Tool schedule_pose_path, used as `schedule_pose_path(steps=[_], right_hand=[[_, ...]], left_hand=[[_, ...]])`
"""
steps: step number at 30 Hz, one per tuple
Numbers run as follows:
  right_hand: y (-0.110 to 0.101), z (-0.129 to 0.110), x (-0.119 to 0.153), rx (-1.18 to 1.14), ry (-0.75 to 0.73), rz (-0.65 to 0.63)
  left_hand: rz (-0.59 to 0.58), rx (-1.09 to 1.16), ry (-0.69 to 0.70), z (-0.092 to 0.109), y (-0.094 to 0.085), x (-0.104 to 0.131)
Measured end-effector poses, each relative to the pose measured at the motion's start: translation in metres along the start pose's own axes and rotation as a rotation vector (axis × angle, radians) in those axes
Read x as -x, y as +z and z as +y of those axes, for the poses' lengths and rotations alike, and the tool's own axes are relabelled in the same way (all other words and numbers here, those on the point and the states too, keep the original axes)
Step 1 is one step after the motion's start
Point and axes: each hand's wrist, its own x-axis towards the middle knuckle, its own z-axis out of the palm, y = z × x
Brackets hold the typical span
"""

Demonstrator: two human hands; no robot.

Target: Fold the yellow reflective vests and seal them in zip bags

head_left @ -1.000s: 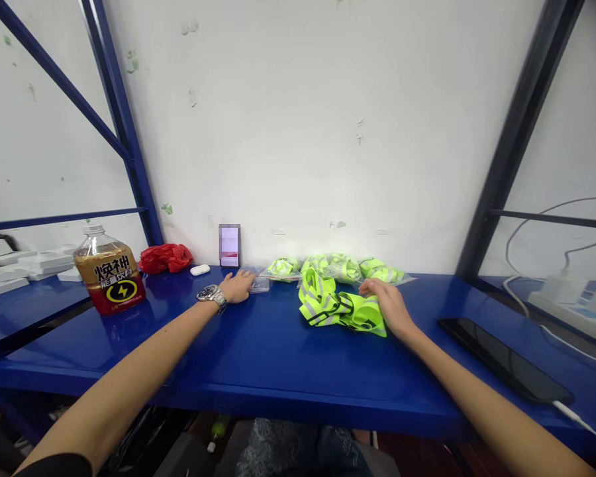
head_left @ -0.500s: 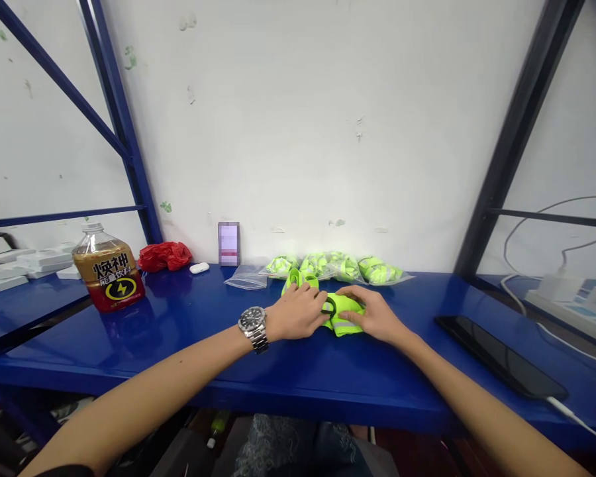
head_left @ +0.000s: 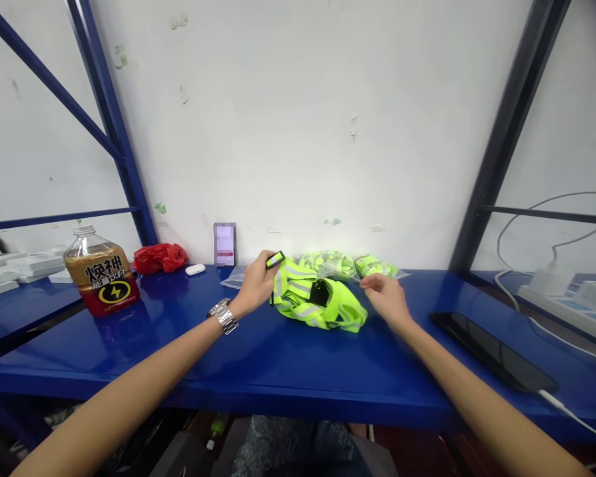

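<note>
A fluorescent yellow-green reflective vest [head_left: 322,311] with silver stripes and black parts lies loosely bunched on the blue table. My left hand [head_left: 255,285], with a steel watch on the wrist, is closed on a black-edged strap at the vest's left end and holds it raised above the table. To the right of the vest, my right hand [head_left: 387,299] hangs just above the table. Its fingers are curled together, apart from the bunched fabric; whether anything small is pinched in them cannot be made out.
Behind the vest lie clear bags of folded vests [head_left: 330,263] and a flat clear bag [head_left: 234,277]. Leftward stand an upright phone [head_left: 225,244], white case [head_left: 195,269], red plastic bag [head_left: 159,257] and drink bottle [head_left: 104,275]. A charging phone [head_left: 494,351] and power strip [head_left: 566,305] are rightward.
The vest has gone from a compact bundle under both hands to a looser, wider heap. My left hand has moved left and up with a strap; my right hand has come away to the right.
</note>
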Motion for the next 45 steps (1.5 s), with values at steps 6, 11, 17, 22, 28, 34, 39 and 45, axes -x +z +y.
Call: schedule_pose_path(steps=[6, 11, 17, 22, 28, 34, 39, 45], right_hand=[[0.006, -0.040, 0.007, 0.101, -0.387, -0.158], [0.029, -0.064, -0.003, 0.422, -0.570, -0.440], [0.035, -0.075, -0.030, 0.340, -0.454, -0.586], [0.015, -0.092, -0.049, -0.067, -0.303, -0.551], [-0.002, -0.134, -0.065, 0.146, -0.417, -0.528], [-0.002, -0.172, -0.063, 0.414, -0.681, -0.499], [0.011, -0.177, -0.059, 0.434, -0.534, -0.186], [0.002, -0.157, -0.079, 0.614, -0.541, 0.028]], left_hand=[[-0.039, 0.117, 0.019, -0.010, -0.002, 0.007], [0.059, 0.188, 0.037, 0.003, -0.001, 0.002], [0.120, 0.238, 0.119, 0.016, -0.008, -0.007], [0.177, 0.094, 0.057, 0.011, -0.005, -0.002], [0.143, -0.199, 0.511, 0.036, 0.004, 0.024], [-0.261, 0.090, 0.247, 0.082, 0.028, 0.038], [-0.032, 0.146, 0.048, 0.101, 0.061, 0.023], [-0.284, -0.199, 0.483, 0.092, 0.075, 0.042]])
